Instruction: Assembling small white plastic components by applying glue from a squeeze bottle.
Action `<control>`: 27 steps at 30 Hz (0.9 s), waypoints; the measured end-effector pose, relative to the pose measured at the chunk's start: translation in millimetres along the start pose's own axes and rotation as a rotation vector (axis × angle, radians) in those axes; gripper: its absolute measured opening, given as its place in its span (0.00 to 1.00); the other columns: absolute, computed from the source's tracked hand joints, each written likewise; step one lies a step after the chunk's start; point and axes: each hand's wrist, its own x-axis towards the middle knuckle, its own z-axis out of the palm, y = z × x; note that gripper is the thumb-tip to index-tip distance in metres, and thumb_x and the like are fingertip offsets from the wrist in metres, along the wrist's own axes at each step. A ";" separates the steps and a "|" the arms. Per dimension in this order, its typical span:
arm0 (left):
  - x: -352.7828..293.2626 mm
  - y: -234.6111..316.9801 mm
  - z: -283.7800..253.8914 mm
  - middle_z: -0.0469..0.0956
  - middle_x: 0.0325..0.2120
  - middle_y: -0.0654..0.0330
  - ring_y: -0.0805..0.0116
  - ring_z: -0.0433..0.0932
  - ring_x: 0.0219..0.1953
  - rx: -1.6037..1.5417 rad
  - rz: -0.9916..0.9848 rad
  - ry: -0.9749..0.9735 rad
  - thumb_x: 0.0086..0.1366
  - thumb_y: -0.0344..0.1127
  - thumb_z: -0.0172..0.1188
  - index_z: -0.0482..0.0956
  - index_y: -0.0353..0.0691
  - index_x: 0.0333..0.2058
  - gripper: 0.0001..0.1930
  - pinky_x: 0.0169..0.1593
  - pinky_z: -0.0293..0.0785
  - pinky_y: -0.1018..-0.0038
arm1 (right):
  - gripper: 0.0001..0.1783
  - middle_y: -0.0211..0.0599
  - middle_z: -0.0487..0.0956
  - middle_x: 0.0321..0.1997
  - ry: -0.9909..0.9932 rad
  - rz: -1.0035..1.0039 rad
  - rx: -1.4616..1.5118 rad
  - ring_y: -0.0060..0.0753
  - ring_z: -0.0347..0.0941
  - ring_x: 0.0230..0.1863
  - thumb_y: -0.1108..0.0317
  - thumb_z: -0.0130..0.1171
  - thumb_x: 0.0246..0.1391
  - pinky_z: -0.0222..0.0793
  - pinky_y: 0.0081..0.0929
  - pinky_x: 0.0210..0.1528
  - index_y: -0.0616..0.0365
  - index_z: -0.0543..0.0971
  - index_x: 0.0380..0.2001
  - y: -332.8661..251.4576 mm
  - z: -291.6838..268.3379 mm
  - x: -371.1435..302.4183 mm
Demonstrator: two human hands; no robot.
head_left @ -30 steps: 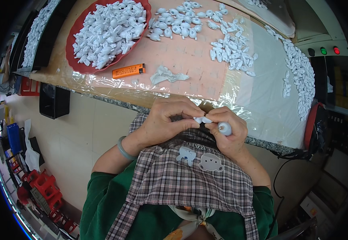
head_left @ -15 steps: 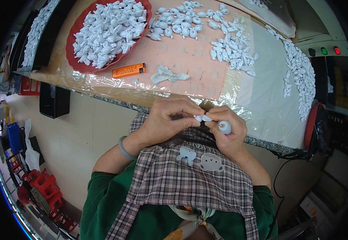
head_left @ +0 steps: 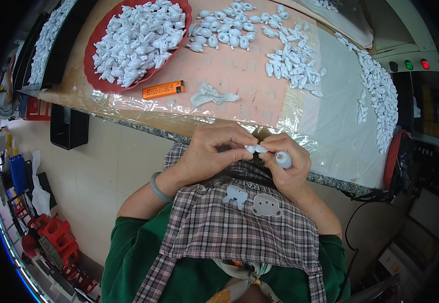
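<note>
Head view, and the table (head_left: 73, 96) is stretching across the top, plenty of work still waiting: the red bowl (head_left: 89, 70) is brimming with a heap of white pieces (head_left: 138, 43), rounded ones (head_left: 224, 30) are lying beside it, slim ones (head_left: 295, 60) are spreading further right, and a dense drift (head_left: 381, 96) is hugging the far right; which are finished, I cannot tell. Left hand (head_left: 199, 151) and right hand (head_left: 297, 164) are meeting at the table's near edge, the lighter (head_left: 164, 90) lying beyond them. The right hand is also tucking a small bottle (head_left: 283, 160) in its palm. Between both sets of fingertips, pinched narrow, white bits (head_left: 261, 149) are being held, not yet set down; whether they're joined isn't showing. Against half a second ago, hardly anything's changing: same pinch, same spot.
</note>
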 end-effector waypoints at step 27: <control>0.3 -2.3 -0.1 0.82 0.34 0.54 0.64 0.82 0.37 0.313 0.278 0.054 0.49 0.23 0.69 0.82 0.35 0.34 0.11 0.40 0.79 0.75 | 0.11 0.42 0.79 0.32 0.007 -0.107 -0.038 0.28 0.75 0.30 0.82 0.65 0.44 0.70 0.21 0.31 0.63 0.77 0.33 7.5 3.2 0.3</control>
